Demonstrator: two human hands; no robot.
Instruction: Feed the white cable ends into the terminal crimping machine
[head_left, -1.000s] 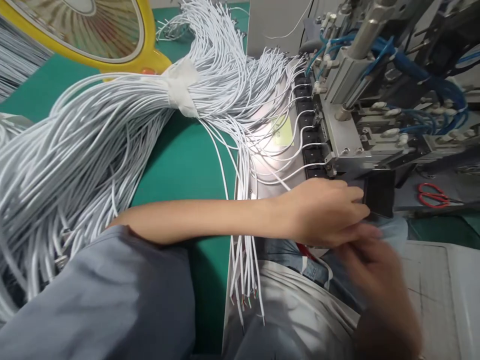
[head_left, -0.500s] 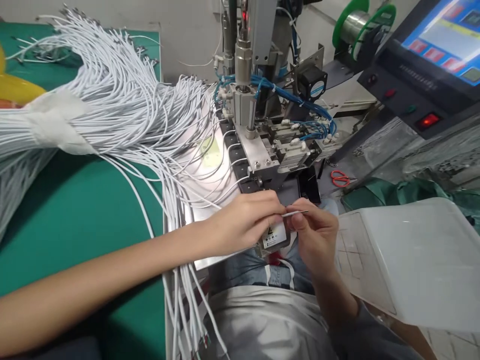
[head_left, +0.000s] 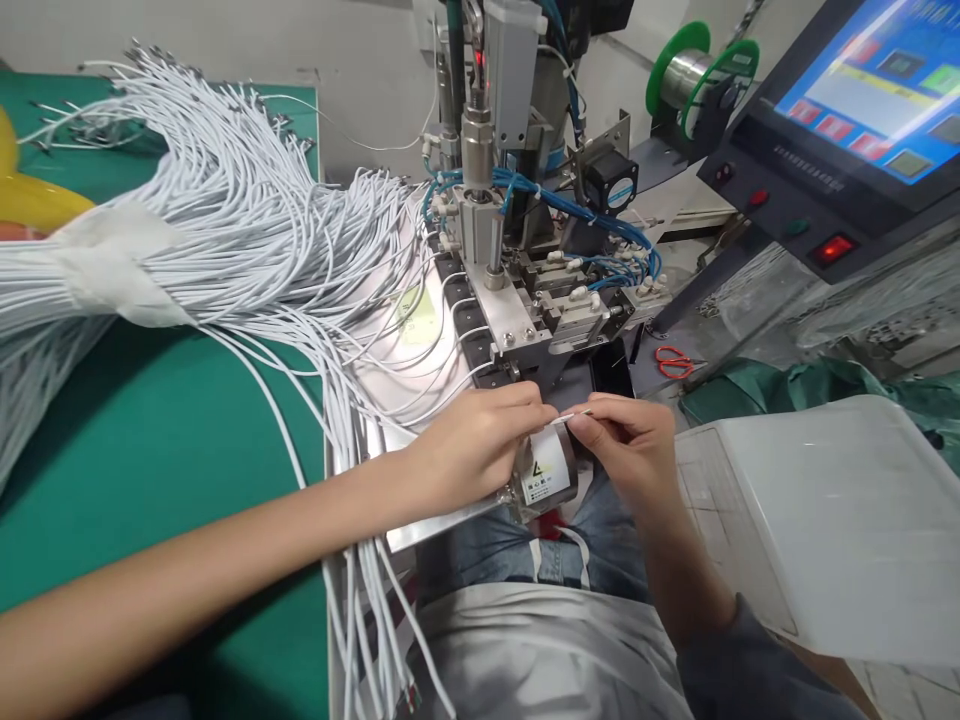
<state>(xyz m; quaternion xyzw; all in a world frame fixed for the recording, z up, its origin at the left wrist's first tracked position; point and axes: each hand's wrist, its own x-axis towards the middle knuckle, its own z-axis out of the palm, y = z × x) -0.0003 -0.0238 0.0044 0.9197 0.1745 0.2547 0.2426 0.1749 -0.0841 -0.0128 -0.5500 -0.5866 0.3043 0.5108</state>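
My left hand point(head_left: 480, 440) pinches a white cable point(head_left: 564, 417) close to its end, in front of the machine. From the other side my right hand point(head_left: 630, 440) has thumb and forefinger closed on the tip of that same cable; the fine wires there are too small to make out. Just below the hands sits a metal cylinder with a white label point(head_left: 549, 470). To the left, a thick bundle of white cables point(head_left: 247, 220) lies across, bound with a white wrap point(head_left: 120, 265). Several single cables run from it into the machine's black edge strip point(head_left: 471, 330).
The machine point(head_left: 487, 220) with blue air hoses stands ahead. A control screen point(head_left: 877, 90) and a green wire spool point(head_left: 686, 80) are at upper right. Red-handled scissors point(head_left: 673, 362) lie on the right, above a white plastic box point(head_left: 810, 510). A green mat point(head_left: 172, 430) covers the left.
My right hand's fingers have shifted on the cable tip, which now shows less beyond them. My left hand has moved slightly left. The camera view has shifted a little.
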